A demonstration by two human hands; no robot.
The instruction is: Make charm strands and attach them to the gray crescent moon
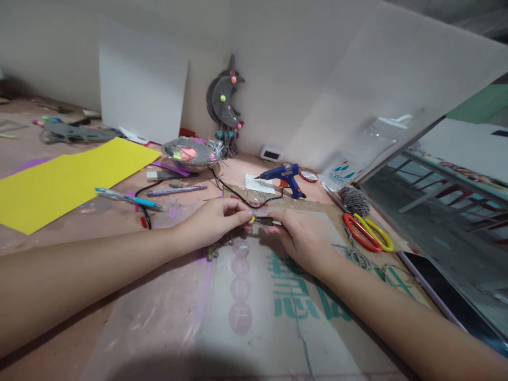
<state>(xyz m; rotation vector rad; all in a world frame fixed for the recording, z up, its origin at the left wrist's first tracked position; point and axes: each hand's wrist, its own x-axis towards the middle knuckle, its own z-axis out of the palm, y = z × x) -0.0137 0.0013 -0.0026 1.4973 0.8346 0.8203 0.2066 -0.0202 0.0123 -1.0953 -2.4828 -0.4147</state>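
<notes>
My left hand (216,222) and my right hand (304,235) meet over the middle of the table, both pinched. Between the fingertips sits a small yellow bead (251,218) at my left fingers, and a thin dark stick-like piece (266,221) runs from it into my right fingers. Both forearms rest on a printed cardboard sheet (278,312). A small grey beaded piece (216,250) lies under my left hand.
A blue glue gun (284,177) with a black cord lies behind the hands. Red and yellow scissors (367,233) and grey yarn (354,200) are at right. Yellow paper (59,182), pens (130,199), a foil bowl (192,152) and a grey moon decoration (226,103) stand at left and back.
</notes>
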